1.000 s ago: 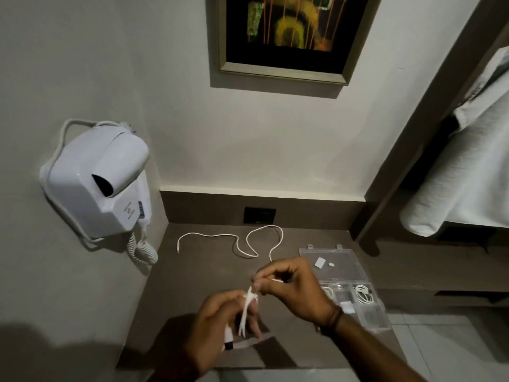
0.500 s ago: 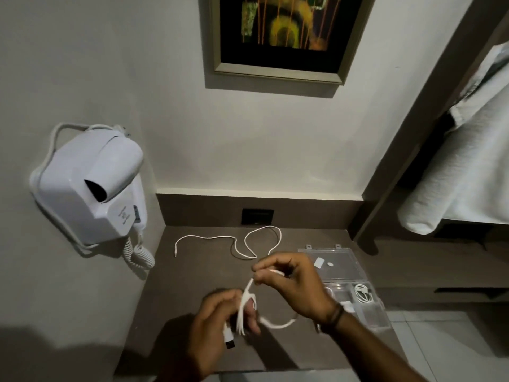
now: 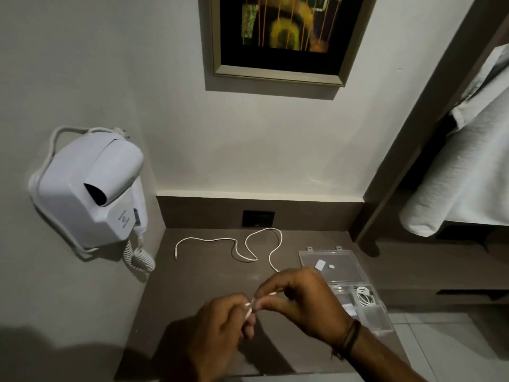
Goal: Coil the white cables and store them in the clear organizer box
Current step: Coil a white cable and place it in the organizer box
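My left hand and my right hand meet above the front of the brown counter, both pinched on a small bundle of white cable. A second white cable lies loose in curves on the counter behind my hands. The clear organizer box sits open at the right, lid flat toward the wall. One of its compartments holds a coiled white cable. My right wrist hides part of the box.
A white wall-mounted hair dryer with a curly cord hangs at the left. A dark wall socket sits behind the counter, a framed picture above. White cloth hangs at the right over a lower shelf.
The loop of cable that hung between my hands has been drawn in. My right hand has come down to meet my left hand, and the cable is now a tight bundle.
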The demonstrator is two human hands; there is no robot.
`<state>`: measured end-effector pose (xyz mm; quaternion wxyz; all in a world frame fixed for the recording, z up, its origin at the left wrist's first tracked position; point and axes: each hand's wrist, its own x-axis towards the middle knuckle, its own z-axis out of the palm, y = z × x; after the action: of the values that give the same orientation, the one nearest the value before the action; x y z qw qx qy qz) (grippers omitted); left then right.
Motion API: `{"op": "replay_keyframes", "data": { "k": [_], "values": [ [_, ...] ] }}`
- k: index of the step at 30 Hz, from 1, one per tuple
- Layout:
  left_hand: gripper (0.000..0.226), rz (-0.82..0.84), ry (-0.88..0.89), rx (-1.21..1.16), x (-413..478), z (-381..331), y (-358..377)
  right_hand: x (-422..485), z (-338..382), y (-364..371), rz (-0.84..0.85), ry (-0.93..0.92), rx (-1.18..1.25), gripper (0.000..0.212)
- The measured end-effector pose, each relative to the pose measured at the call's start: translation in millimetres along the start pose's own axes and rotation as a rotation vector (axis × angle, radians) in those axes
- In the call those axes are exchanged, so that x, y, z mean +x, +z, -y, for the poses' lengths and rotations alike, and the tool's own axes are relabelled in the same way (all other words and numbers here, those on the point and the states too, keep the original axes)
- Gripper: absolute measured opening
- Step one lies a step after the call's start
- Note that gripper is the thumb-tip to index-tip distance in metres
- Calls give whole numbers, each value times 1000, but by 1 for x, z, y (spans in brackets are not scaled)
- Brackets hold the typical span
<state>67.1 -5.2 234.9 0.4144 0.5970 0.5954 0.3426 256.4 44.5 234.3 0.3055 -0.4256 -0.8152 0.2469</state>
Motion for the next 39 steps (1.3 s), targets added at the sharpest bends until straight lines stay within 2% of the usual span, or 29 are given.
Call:
{"op": "replay_keyframes", "data": {
  "k": [2, 3, 4, 6, 8, 12, 16, 20, 23, 27, 30, 32, 35, 37, 39],
  "values": [
    [42, 47, -163, -394, 5, -5, -2, 4, -6, 8, -119, 175, 424, 7],
    [36, 66, -216, -542, 8, -5, 0, 4, -8, 19, -166, 250, 584, 11],
    [30, 82, -257, -674, 10, -5, 3, 1, -7, 31, -193, 323, 713, 17],
    [24, 75, -324, -1009, 15, -1, 10, -6, -3, 55, -199, 433, 889, 11],
    [24, 11, -349, -1241, 21, 3, 17, -10, 2, 70, -218, 493, 974, 15],
    [18, -37, -331, -1365, 27, 11, 23, -11, 4, 83, -298, 528, 891, 25],
    [25, -79, -303, -1399, 34, 20, 27, -10, 4, 82, -243, 537, 824, 28],
    [43, -81, -290, -1295, 37, 25, 34, -8, 0, 80, -296, 681, 960, 20],
    [48, -79, -276, -1187, 36, 25, 39, -6, -5, 80, -353, 746, 1045, 14],
    [47, -198, -228, -906, 36, 28, 41, -12, -9, 78, -281, 654, 1070, 17],
    [50, -316, -288, -740, 36, 31, 40, -20, -12, 81, -186, 533, 1037, 23],
    [43, -371, -361, -650, 36, 34, 41, -22, -11, 85, -161, 453, 1012, 23],
    [36, -371, -441, -625, 37, 39, 42, -21, -14, 89, -188, 473, 1019, 24],
    [41, -323, -459, -682, 39, 43, 42, -21, -17, 89, -161, 485, 1018, 22],
    [57, -241, -443, -761, 41, 46, 44, -23, -21, 89, -110, 471, 1028, 19]
  ]
}}
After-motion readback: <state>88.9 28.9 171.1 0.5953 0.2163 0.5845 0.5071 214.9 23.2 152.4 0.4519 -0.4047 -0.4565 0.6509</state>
